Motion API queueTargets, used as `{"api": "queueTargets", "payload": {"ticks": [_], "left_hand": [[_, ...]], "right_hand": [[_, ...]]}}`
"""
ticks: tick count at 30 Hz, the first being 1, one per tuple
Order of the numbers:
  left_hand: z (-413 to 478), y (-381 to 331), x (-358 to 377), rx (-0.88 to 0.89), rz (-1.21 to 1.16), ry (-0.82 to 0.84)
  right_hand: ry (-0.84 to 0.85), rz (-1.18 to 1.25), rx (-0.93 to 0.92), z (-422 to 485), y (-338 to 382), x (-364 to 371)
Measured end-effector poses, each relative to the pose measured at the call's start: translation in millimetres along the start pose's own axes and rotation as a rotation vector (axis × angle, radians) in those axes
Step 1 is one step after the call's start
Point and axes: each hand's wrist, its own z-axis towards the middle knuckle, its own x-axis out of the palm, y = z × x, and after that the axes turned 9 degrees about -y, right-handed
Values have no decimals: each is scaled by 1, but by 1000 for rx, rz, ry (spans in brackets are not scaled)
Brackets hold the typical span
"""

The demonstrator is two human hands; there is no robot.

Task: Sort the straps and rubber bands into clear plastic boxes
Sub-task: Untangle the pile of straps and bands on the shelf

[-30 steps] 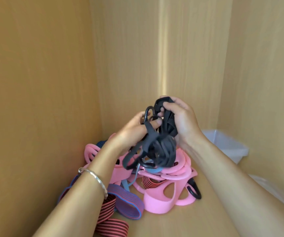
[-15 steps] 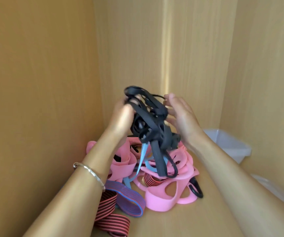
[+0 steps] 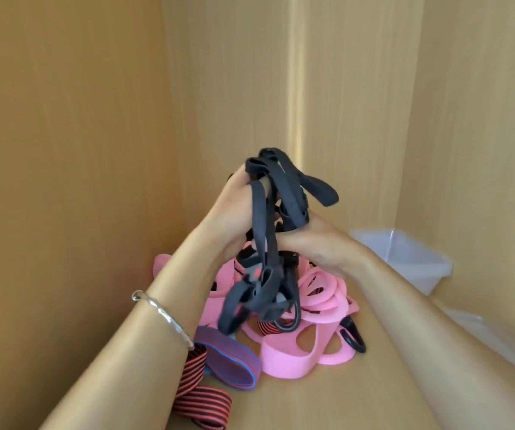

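Note:
A tangled bunch of black straps (image 3: 284, 193) hangs in the air above a pile on the wooden shelf. My left hand (image 3: 234, 215) grips its upper loops, which run over my fingers. Just right and lower, my right hand (image 3: 315, 243) grips the middle of the same bunch; its fingers are curled under the straps. The loose ends (image 3: 256, 299) dangle onto pink bands (image 3: 318, 293). A purple-and-blue band (image 3: 228, 358) and a red-and-black striped band (image 3: 200, 405) lie at the front left. A clear plastic box (image 3: 405, 256) stands at the right.
Wooden cupboard walls close in on the left, the back and the right. A black hook (image 3: 354, 338) lies by the pink bands. The pale edge of another clear plastic thing (image 3: 479, 333) shows at the lower right.
My left hand has lifted the top of the black bunch higher. My right hand has dropped and closed around the bunch's middle, and the straps now hang stretched down to the pile.

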Motion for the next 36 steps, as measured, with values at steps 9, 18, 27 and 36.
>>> {"api": "queueTargets", "payload": {"ticks": [9,18,27,36], "left_hand": [[-3,-6,1,157,163,58],[-2,9,10,90,319,45],[5,19,0,96,554,-135],[-1,9,-5,135,413,-16]], "right_hand": [[-364,28,-5,5,1,2],[-784,556,78,13,23,-23],[-349,279,281,4,7,-19],[-21,247,220,1,14,-5]]}}
